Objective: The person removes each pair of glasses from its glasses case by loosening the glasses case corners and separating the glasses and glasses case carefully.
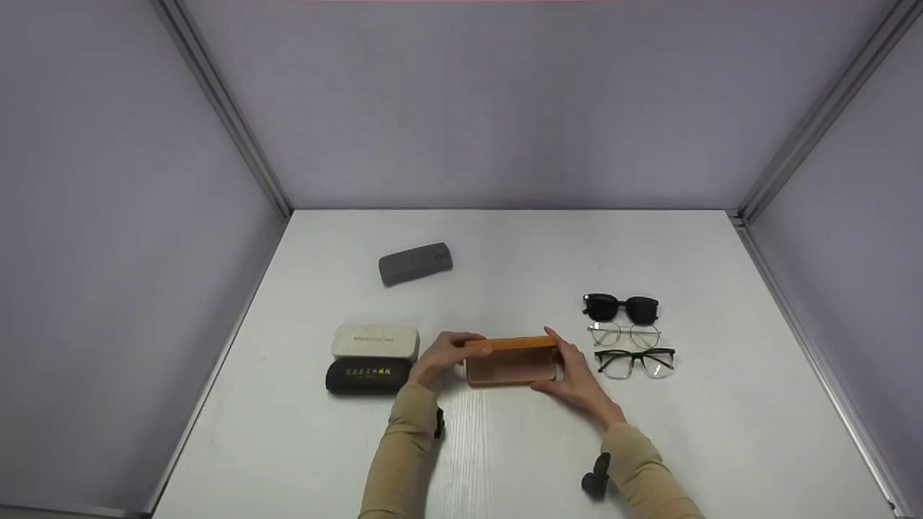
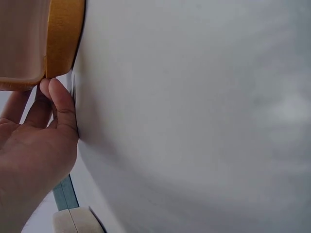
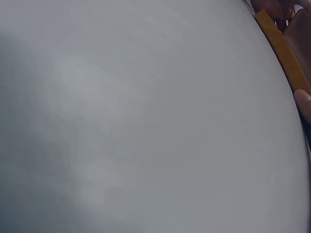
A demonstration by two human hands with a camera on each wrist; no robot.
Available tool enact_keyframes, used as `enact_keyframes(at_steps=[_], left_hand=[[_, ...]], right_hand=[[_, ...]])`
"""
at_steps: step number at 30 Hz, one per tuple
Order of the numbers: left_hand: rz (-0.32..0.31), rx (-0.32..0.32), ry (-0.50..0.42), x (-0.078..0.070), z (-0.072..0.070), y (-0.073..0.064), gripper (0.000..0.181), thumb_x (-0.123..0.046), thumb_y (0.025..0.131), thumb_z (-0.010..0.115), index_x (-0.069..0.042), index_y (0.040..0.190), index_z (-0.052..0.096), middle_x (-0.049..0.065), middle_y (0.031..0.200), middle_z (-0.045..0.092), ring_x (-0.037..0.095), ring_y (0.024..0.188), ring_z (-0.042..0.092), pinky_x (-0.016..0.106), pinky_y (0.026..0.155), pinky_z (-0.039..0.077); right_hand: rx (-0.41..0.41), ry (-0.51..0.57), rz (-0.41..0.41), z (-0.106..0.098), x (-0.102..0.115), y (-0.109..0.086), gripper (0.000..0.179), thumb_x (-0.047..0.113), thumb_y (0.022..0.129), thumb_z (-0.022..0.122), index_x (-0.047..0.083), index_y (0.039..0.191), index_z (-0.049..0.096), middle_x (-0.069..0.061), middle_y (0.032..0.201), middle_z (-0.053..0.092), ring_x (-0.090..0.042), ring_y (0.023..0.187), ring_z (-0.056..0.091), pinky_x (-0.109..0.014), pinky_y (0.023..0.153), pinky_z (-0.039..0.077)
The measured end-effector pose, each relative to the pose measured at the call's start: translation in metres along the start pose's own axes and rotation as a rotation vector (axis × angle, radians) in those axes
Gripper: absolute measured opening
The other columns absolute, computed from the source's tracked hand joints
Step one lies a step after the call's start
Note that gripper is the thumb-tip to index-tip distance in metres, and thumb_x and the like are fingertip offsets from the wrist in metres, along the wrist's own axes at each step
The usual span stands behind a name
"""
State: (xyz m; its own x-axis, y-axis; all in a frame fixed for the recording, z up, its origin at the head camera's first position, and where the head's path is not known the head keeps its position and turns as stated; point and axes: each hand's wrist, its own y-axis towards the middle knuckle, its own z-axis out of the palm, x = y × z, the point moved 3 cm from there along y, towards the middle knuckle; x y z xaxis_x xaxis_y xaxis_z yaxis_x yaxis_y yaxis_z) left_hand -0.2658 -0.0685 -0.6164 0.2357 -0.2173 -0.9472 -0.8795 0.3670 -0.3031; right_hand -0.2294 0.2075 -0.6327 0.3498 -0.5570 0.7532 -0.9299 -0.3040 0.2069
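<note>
An orange glasses case lies on the white table with its lid raised and its pale brown inside showing. At its left end is my left hand, fingertips pinching the corner where lid and base meet. My right hand grips the opposite end, thumb at the front edge and a finger up by the lid. In the left wrist view, the left hand is seen close against the case's orange base. Only a fingertip of the right hand shows beside the orange edge in the right wrist view.
Left of the hands, a cream glasses case sits behind a black one with gold lettering. A grey case lies farther back. Right of the hands are sunglasses, thin-framed glasses and black-framed glasses in a column.
</note>
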Motion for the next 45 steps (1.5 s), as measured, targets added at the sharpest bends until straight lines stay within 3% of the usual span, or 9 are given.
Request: enact_keyframes(at_steps=[9, 18, 33, 40, 45], left_hand=[[0.011, 0.028, -0.029, 0.0024, 0.0003, -0.0008, 0.054, -0.034, 0.084, 0.081, -0.008, 0.130, 0.067, 0.011, 0.124, 0.068, 0.019, 0.110, 0.057, 0.035, 0.097, 0.044], [0.039, 0.048, -0.054, 0.0046, -0.0001, -0.0009, 0.059, -0.028, 0.081, 0.085, -0.006, 0.132, 0.066, 0.014, 0.127, 0.068, 0.021, 0.114, 0.061, 0.041, 0.112, 0.043], [0.070, 0.043, -0.005, 0.0050, -0.0008, -0.0022, 0.059, -0.022, 0.078, 0.087, -0.006, 0.131, 0.066, 0.015, 0.131, 0.066, 0.021, 0.115, 0.060, 0.038, 0.109, 0.046], [0.044, 0.048, -0.025, 0.0032, -0.0004, -0.0037, 0.062, -0.022, 0.079, 0.088, -0.007, 0.134, 0.065, 0.016, 0.136, 0.063, 0.024, 0.120, 0.059, 0.040, 0.111, 0.045], [0.048, 0.039, 0.001, 0.0050, 0.0000, -0.0027, 0.064, -0.022, 0.076, 0.090, -0.008, 0.133, 0.065, 0.015, 0.135, 0.063, 0.025, 0.120, 0.059, 0.041, 0.111, 0.045]], right_hand=[[-0.017, 0.000, -0.015, -0.0001, 0.0009, 0.0002, 0.104, 0.030, 0.070, 0.092, 0.008, 0.156, 0.037, -0.019, 0.141, 0.058, -0.038, 0.130, 0.053, -0.059, 0.110, 0.036], [-0.005, 0.027, 0.036, 0.0005, -0.0009, -0.0015, 0.106, 0.032, 0.070, 0.092, 0.013, 0.157, 0.035, -0.018, 0.144, 0.057, -0.039, 0.134, 0.049, -0.060, 0.116, 0.031], [-0.019, 0.002, 0.036, 0.0006, -0.0001, -0.0009, 0.106, 0.031, 0.068, 0.093, 0.010, 0.156, 0.038, -0.019, 0.136, 0.061, -0.038, 0.125, 0.054, -0.059, 0.111, 0.037], [-0.041, -0.034, -0.030, 0.0012, 0.0000, 0.0007, 0.104, 0.029, 0.068, 0.094, 0.003, 0.153, 0.040, -0.019, 0.134, 0.064, -0.038, 0.122, 0.057, -0.058, 0.106, 0.040], [-0.035, -0.024, 0.004, 0.0004, 0.0003, 0.0006, 0.100, 0.030, 0.066, 0.095, 0.008, 0.151, 0.046, -0.016, 0.137, 0.063, -0.033, 0.121, 0.057, -0.055, 0.108, 0.041]])
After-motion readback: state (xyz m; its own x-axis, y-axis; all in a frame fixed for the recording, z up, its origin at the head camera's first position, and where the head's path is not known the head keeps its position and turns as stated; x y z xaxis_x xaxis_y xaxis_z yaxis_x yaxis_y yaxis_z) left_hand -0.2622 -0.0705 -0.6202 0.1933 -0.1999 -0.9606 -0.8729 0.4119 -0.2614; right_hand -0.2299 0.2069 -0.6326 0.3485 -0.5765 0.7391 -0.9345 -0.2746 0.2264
